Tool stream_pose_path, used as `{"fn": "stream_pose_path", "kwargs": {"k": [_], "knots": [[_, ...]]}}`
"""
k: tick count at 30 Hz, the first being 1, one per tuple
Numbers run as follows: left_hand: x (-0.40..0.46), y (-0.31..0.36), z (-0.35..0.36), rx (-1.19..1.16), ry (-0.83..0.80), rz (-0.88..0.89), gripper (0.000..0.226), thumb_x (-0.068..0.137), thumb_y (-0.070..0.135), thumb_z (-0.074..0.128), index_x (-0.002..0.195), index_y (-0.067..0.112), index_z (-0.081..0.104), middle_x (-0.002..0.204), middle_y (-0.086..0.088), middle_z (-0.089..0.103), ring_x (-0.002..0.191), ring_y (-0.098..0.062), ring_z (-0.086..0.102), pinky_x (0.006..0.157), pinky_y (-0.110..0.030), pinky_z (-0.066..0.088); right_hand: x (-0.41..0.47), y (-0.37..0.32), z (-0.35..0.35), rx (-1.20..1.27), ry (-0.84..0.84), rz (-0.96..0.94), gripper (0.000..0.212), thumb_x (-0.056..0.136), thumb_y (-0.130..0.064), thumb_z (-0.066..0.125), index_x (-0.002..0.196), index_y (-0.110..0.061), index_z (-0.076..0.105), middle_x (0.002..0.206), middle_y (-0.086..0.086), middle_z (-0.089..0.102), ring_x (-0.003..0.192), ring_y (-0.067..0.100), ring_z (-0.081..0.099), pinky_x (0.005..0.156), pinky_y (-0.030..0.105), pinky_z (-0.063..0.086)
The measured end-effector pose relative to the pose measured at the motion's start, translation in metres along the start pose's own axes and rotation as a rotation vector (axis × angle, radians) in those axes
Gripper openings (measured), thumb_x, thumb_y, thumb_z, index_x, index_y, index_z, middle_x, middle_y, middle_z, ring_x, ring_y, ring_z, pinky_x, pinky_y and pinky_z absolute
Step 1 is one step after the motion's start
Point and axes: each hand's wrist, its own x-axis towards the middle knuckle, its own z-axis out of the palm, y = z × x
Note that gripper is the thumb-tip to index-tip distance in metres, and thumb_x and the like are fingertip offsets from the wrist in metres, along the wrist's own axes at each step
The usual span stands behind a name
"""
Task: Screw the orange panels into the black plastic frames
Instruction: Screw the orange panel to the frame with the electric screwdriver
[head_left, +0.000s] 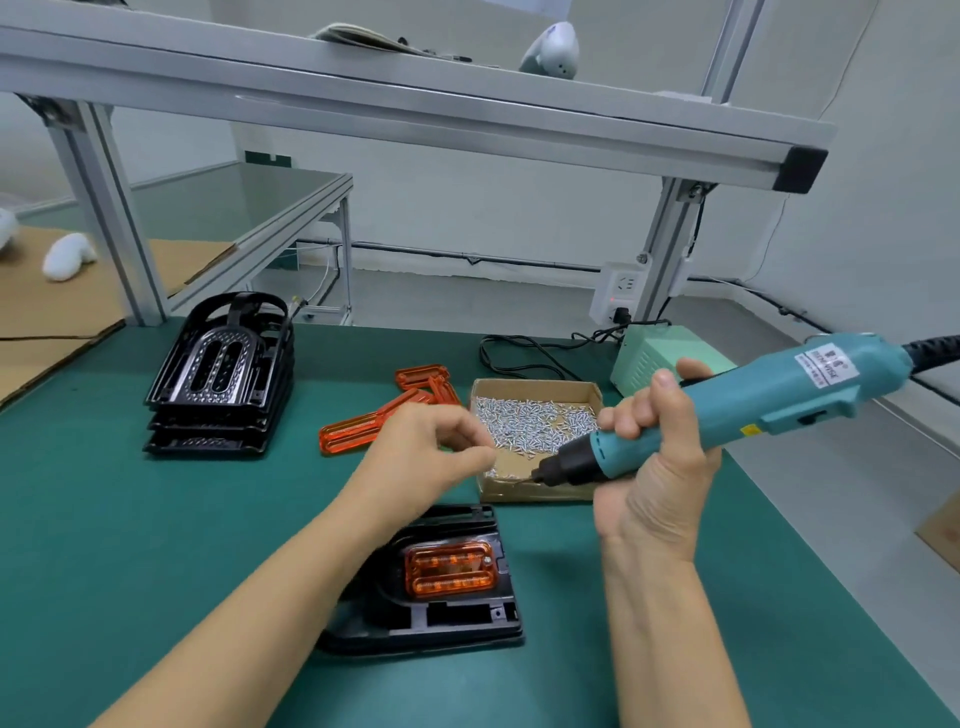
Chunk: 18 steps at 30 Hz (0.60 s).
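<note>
A single wide-angle head camera looks forward and down from just above the green-matted surface (156, 545), close over both forearms, with the grey aluminium overhead shelf (415, 109) crossing the top.

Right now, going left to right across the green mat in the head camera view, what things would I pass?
Stack of black frames → loose orange panels → cardboard box of screws → electric screwdriver gripped by the right hand. The near frame with its orange panel overlaps this order, so it is left out.
</note>
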Motion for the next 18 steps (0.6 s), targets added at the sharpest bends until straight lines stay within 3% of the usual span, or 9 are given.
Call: {"fn": "stream_pose_path", "kwargs": {"k": [3,7,18], "knots": [[-0.041,-0.01,-0.009,-0.31,0.029,-0.098,0.007,0.071,0.013,0.079,0.072,0.017,0.074,0.074,-0.002,0.072,0.068,-0.008,0.063,0.065,-0.015,0.049,-0.006,-0.001,0.006,0.109,-0.054,0.066,0.014,0.09,-0.009,0.053,0.093,-0.023,0.054,0.056,-0.01,0.04,0.046,0.005,0.04,0.053,0.021,0.042],[-0.059,-0.015,-0.011,-0.533,0.056,-0.159,0.022,0.055,0.026,0.081,0.072,0.013,0.075,0.075,-0.01,0.072,0.069,-0.015,0.066,0.063,-0.021,0.053,-0.017,0.0,0.016,0.18,-0.136,0.143,0.014,0.092,-0.011,0.05,0.091,-0.024,0.054,0.056,-0.011,0.04,0.046,0.003,0.04,0.054,0.019,0.042],[-0.059,-0.015,-0.013,-0.552,0.037,-0.098,0.016,0.059,0.022,0.079,0.072,0.017,0.073,0.076,-0.009,0.071,0.073,-0.019,0.062,0.074,-0.034,0.052,-0.026,0.004,0.022,0.18,-0.204,0.198,0.011,0.09,-0.013,0.051,0.093,-0.024,0.055,0.056,-0.011,0.041,0.045,0.003,0.04,0.053,0.019,0.042]]}}
